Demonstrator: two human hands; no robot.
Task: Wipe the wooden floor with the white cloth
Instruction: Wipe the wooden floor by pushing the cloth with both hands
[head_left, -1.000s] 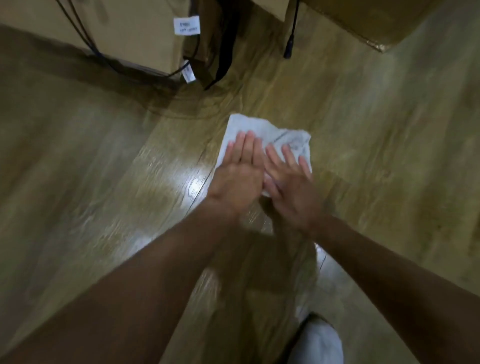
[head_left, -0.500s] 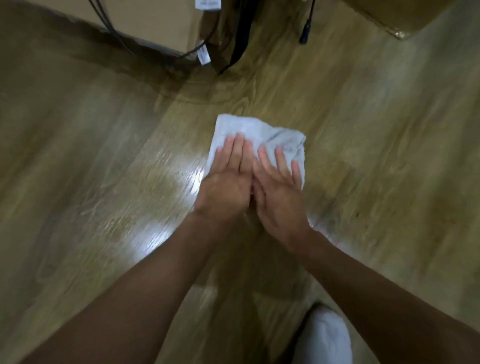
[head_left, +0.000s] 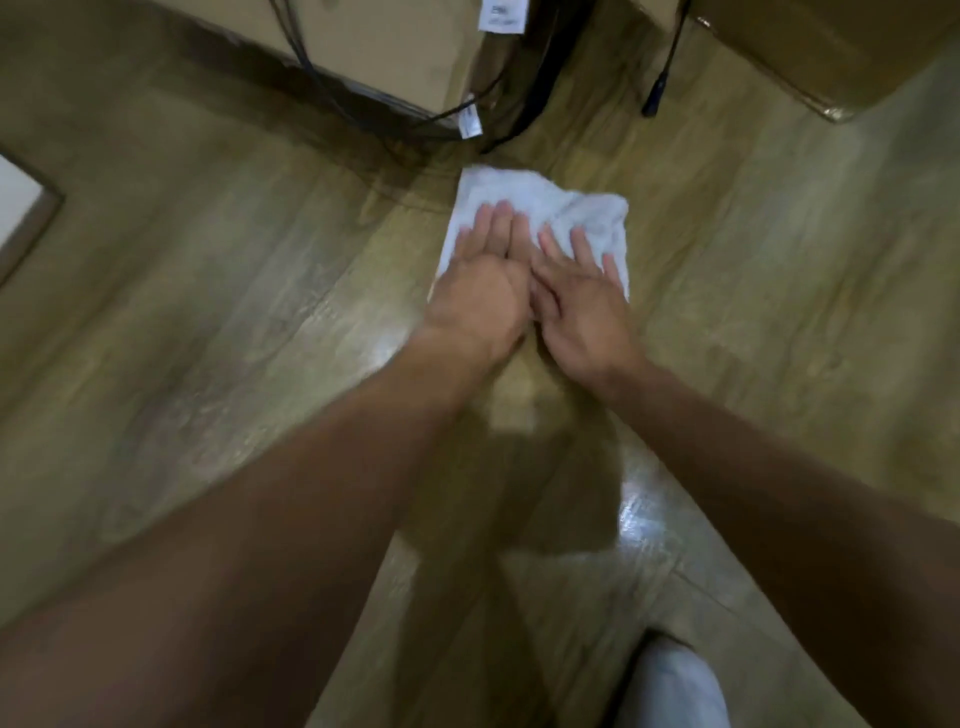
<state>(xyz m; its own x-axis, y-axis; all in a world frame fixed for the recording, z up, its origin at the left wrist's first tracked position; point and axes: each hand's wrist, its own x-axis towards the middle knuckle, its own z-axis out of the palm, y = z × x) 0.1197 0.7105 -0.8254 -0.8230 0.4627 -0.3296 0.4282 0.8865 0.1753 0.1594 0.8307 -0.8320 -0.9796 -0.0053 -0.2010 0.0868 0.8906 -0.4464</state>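
Head view: wiping under way, with much floor apparently left.

The white cloth (head_left: 545, 208) is pressed flat on the wooden floor (head_left: 208, 312) by the left hand (head_left: 480, 296) and right hand (head_left: 582, 306), palms down, fingers extended and nearly together, nothing pinched. The cloth lies just short of dark cables (head_left: 426, 119) and a cardboard box (head_left: 379, 47). Glossy patches are seen near the arms; whether these are wiped areas cannot be told.
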